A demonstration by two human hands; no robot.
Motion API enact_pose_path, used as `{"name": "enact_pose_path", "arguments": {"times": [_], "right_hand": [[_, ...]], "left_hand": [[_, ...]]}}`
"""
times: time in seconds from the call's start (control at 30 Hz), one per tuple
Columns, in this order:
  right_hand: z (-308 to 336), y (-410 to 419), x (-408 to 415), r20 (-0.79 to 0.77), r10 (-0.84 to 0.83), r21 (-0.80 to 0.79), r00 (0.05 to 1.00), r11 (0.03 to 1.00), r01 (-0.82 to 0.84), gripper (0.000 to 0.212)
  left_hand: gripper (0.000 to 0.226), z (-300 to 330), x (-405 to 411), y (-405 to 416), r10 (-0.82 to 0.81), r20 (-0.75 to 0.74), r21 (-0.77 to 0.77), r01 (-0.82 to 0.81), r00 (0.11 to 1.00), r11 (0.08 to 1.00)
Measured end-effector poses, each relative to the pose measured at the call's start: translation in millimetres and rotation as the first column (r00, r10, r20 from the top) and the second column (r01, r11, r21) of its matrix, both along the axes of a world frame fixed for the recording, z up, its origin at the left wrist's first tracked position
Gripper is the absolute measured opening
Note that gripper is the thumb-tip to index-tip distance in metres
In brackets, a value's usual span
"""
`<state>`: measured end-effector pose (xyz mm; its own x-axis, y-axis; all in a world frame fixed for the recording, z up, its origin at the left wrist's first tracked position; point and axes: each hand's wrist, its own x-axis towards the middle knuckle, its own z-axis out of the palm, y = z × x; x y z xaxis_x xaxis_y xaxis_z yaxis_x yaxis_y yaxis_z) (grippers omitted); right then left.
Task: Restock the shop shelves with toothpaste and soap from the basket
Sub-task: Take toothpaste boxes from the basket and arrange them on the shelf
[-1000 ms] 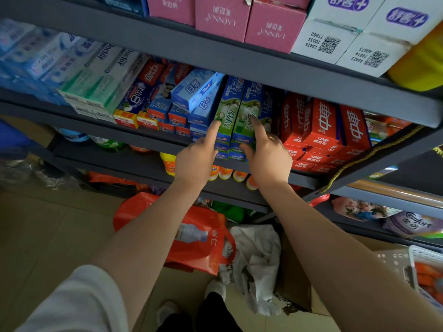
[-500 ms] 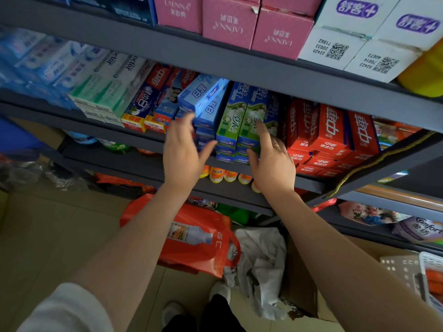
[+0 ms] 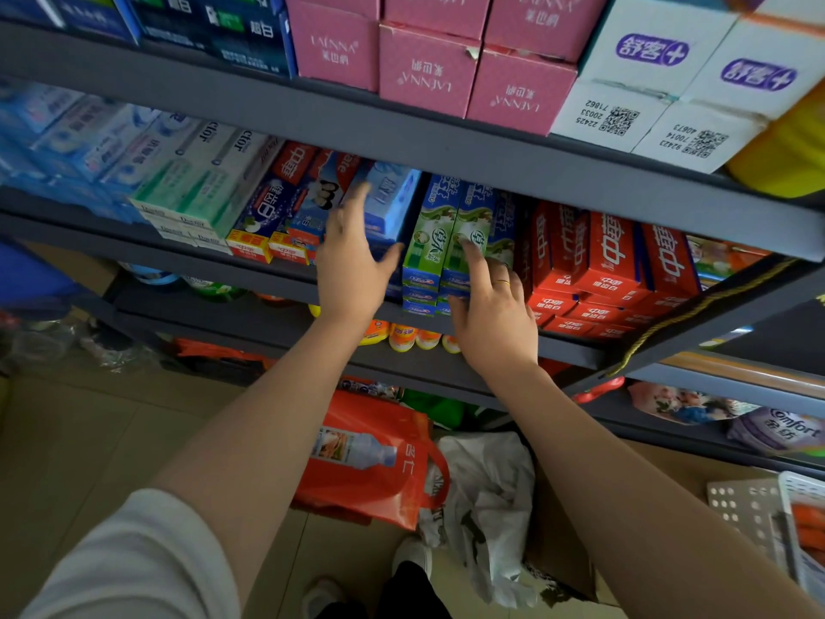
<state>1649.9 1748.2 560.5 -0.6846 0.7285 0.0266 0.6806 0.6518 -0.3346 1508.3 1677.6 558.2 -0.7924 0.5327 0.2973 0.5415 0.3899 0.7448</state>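
A person's two bare hands reach into the middle shelf [image 3: 446, 140] of a dark metal rack stocked with boxed toothpaste, at the centre of the frame. The left hand [image 3: 352, 261] lies flat with fingers straight and spread against the light blue toothpaste boxes [image 3: 393, 203], gripping nothing, its fingertips blurred. Just to its right, the right hand [image 3: 495, 314], a gold ring on one finger, rests its extended forefinger on the top of the green toothpaste boxes [image 3: 435, 234], which stand stacked in a column at the shelf's front edge; its other fingers are loosely bent and it too holds nothing. Red toothpaste boxes [image 3: 602, 261] fill the shelf to the right of the green stack, and white and pale green ones [image 3: 196, 180] lie toward the left of the frame. Pink cartons [image 3: 428, 60] and white cartons with purple logos [image 3: 660, 82] sit on the shelf above, along the top of the frame. Below the arms, an orange bag [image 3: 375, 466] and crumpled white plastic [image 3: 486, 484] lie on the floor, and the white basket [image 3: 799, 520] shows at the lower right edge, orange packs inside it.
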Motion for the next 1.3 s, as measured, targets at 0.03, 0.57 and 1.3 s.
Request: {"name": "enact_pose_path", "arguments": {"times": [0.03,0.57,1.3], "right_hand": [[1,0,1,0.001,0.004,-0.003,1.0,1.0,-0.004,0.064],[2,-4,2,-0.03,-0.006,-0.015,1.0,1.0,0.006,0.064],[-18,14,18,-0.22,-0.002,-0.108,0.975,0.994,-0.023,0.052]], "left_hand": [[0.065,1,2,1,0.003,-0.048,-0.03,-0.004,0.999,1.0],[0.059,-2,10,-21,-0.14,0.104,0.057,0.134,0.985,0.989],[0.096,-14,11,-18,-0.261,-0.019,-0.102,0.257,0.965,0.961]]}}
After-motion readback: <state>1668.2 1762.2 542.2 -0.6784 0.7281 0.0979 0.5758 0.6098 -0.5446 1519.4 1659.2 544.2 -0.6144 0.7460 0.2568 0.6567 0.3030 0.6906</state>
